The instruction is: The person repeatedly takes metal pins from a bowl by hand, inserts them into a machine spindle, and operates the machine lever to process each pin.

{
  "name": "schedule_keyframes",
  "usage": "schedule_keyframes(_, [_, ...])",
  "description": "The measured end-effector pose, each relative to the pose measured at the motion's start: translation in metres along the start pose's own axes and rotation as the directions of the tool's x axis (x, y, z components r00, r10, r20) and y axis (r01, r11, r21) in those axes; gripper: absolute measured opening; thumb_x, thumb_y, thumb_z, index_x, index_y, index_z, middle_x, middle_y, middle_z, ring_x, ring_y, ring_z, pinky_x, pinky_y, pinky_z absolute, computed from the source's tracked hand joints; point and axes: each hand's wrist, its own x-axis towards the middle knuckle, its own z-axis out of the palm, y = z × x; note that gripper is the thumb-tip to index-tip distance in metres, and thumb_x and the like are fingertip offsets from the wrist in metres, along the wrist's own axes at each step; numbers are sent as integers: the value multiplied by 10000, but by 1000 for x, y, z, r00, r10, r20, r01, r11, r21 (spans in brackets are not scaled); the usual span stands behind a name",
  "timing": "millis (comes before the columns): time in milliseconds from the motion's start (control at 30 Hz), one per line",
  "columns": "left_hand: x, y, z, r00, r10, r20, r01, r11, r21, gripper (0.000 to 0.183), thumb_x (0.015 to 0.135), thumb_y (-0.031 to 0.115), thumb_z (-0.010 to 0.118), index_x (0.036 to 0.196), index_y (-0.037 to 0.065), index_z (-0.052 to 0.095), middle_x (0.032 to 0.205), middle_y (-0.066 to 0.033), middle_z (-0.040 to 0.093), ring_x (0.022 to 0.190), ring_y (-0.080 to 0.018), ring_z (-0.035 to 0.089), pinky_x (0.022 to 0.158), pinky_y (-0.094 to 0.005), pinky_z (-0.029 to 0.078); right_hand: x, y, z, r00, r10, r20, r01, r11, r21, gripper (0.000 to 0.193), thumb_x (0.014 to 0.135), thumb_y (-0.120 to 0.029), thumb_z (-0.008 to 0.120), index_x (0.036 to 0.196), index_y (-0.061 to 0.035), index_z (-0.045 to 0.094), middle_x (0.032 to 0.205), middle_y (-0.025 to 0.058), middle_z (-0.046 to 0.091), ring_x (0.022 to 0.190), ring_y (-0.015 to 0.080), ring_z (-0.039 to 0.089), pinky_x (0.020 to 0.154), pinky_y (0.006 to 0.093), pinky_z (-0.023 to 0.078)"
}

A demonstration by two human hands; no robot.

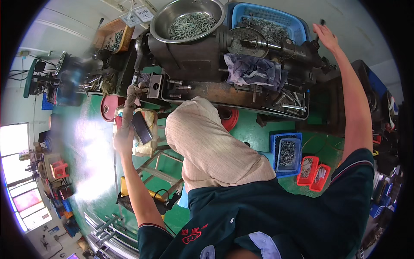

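A long lever wrapped in beige cloth (127, 111) rises at the left end of a lathe-like machine (189, 60). My left hand (123, 140) is closed round its lower end. On the far right, my right hand (327, 39) has its fingers hooked over a metal lever with a black knob (322, 22), at the end of the tailstock (295, 49). The knob shows just above the fingers. Between my hands, a chuck area with a spindle (256, 43) faces the tailstock. A grey patterned rag (254, 71) drapes over the machine's front below it.
On top sit a steel bowl (156, 26) of metal pins and a blue basket (236, 15) of small parts. Wrenches (294, 106) lie in the machine's tray. A phone (142, 127) rests on a stool at left. Blue (274, 149) and red bins (307, 167) stand on the floor.
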Motion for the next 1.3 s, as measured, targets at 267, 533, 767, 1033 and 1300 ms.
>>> schedule_keyframes(267, [6, -3, 2, 992, -122, 16, 122, 992, 23, 373, 683, 358, 628, 760, -7, 618, 555, -118, 558, 528, -246, 545, 553, -366, 420, -125, 42, -8, 963, -2, -271, -98, 930, -354, 436, 821, -478, 432, 960, -87, 565, 963, 111, 574, 934, 284, 526, 777, 403, 409])
schedule_keyframes(533, [6, 6, 7, 993, -118, -6, 118, 992, 33, 415, 716, 417, 573, 725, 3, 606, 691, -205, 588, 677, -380, 569, 608, -425, 432, -169, 26, -26, 946, 273, -173, -311, 915, -258, 637, 768, -629, 380, 936, -55, 601, 802, 215, 594, 805, 372, 563, 687, 425, 442])
schedule_keyframes(767, [4, 13, 2, 981, -195, 24, 195, 981, 4, 389, 712, 400, 586, 750, 15, 618, 686, -190, 591, 685, -371, 568, 630, -414, 426, -177, 13, -25, 932, 311, -186, -353, 893, -279, 668, 766, -646, 358, 975, -61, 603, 819, 206, 602, 821, 366, 567, 705, 422, 444])
schedule_keyframes(1033, [5, 4, 10, 987, -157, -39, 157, 988, 12, 363, 696, 355, 641, 776, 1, 629, 615, -147, 590, 575, -282, 567, 580, -368, 426, -177, 10, -25, 919, 349, -185, -391, 871, -298, 697, 759, -664, 340, 1024, -71, 593, 872, 197, 602, 866, 355, 564, 739, 414, 441])
schedule_keyframes(1300, [8, 8, 11, 988, -154, -25, 155, 988, 6, 348, 694, 356, 643, 778, 19, 634, 605, -135, 587, 573, -276, 567, 574, -360, 425, -176, 10, -27, 911, 363, -193, -408, 862, -301, 715, 759, -675, 317, 1062, -82, 577, 911, 194, 598, 891, 358, 558, 756, 414, 439])
